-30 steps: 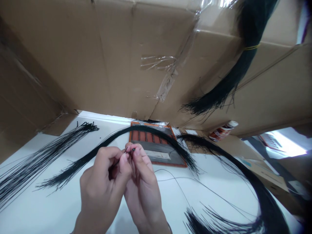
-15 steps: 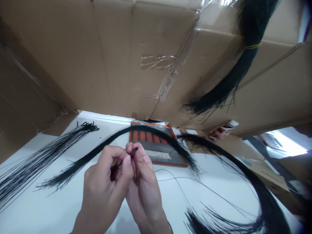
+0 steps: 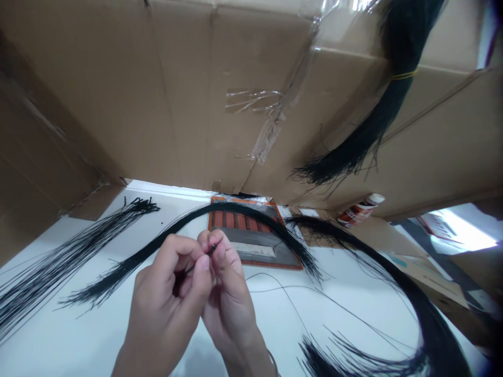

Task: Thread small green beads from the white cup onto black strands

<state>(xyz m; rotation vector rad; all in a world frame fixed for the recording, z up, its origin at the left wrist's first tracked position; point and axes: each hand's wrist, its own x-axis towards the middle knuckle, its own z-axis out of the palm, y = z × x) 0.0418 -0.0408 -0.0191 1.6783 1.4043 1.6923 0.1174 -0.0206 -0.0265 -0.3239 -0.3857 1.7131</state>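
In the middle of the head view, my left hand (image 3: 168, 298) and my right hand (image 3: 230, 293) meet at the fingertips. Both pinch a thin dark strand (image 3: 212, 250), whose small black end shows between the fingers. Most of the strand is hidden by my hands. Behind them a bundle of dark strands (image 3: 165, 233) arches over an orange-edged tray (image 3: 255, 262). Loose single strands (image 3: 283, 285) run rightward over the white table from beside my right hand.
Strands with thicker black ends (image 3: 145, 205) lie at left on the white table (image 3: 275, 324). A long curved bundle (image 3: 424, 309) covers the right side. Another bundle (image 3: 393, 104), banded in yellow, hangs before the cardboard wall (image 3: 176, 104). A red-and-white bottle (image 3: 359, 209) lies near the wall.
My hands have shifted slightly left, and my right fingertips have closed further over the strand's black end, so less of it shows. The bundles around have stayed put.
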